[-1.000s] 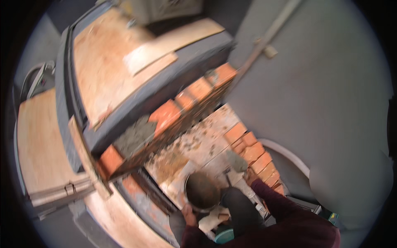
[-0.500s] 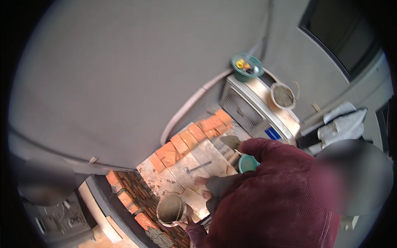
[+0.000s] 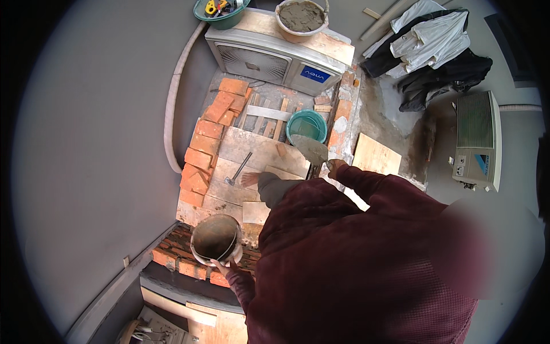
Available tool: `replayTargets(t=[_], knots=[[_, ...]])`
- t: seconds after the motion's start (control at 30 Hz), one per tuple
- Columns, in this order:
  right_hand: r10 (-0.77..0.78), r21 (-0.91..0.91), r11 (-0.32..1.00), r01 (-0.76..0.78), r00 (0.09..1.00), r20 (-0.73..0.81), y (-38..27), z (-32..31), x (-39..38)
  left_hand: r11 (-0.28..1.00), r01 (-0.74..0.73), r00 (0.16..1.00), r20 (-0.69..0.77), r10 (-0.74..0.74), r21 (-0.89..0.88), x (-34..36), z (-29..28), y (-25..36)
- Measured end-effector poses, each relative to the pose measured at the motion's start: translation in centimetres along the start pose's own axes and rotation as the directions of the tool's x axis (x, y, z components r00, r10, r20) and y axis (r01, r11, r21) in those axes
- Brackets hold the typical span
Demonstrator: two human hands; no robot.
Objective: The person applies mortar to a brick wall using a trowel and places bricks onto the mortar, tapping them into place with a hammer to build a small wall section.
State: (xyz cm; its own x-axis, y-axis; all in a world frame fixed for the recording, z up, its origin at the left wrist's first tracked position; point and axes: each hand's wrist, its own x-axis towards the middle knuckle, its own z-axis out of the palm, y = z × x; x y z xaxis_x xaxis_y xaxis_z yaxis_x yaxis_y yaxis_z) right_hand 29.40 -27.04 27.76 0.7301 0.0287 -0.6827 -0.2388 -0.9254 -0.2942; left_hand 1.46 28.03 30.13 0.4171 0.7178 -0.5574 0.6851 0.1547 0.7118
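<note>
My left hand grips the lower outside of a round, mortar-stained bucket. The bucket is tilted so its dark inside shows, above the end of a low brick wall. My right hand is closed round the handle of a trowel with a broad grey blade. This blade is out beside a green bucket, overlapping its near rim in the view. A hammer lies on the boards near my bare foot.
Orange bricks are stacked along the left wall. An air-conditioner unit bears a tub of mortar and a green basin of tools. Clothes hang at the far right; another unit stands below them.
The view has swung round, bringing the hanging clothes and second unit further in. My left hand still holds the bucket and my right hand the trowel.
</note>
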Motion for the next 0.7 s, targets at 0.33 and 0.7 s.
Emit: replayTargets(t=[0.33,0.7], knots=[[-0.731,0.406,0.432,0.806,0.576,-0.366,-26.9,-14.1,-6.2,0.76,0.129,0.903,0.392,0.175,-0.636,-3.0,19.5,27.2],[-0.313,0.411,0.601,0.686,0.675,-0.668,-23.1,-31.8,-6.9,0.933,0.14,0.385,0.887,0.256,-0.33,-7.1,34.2,39.1]])
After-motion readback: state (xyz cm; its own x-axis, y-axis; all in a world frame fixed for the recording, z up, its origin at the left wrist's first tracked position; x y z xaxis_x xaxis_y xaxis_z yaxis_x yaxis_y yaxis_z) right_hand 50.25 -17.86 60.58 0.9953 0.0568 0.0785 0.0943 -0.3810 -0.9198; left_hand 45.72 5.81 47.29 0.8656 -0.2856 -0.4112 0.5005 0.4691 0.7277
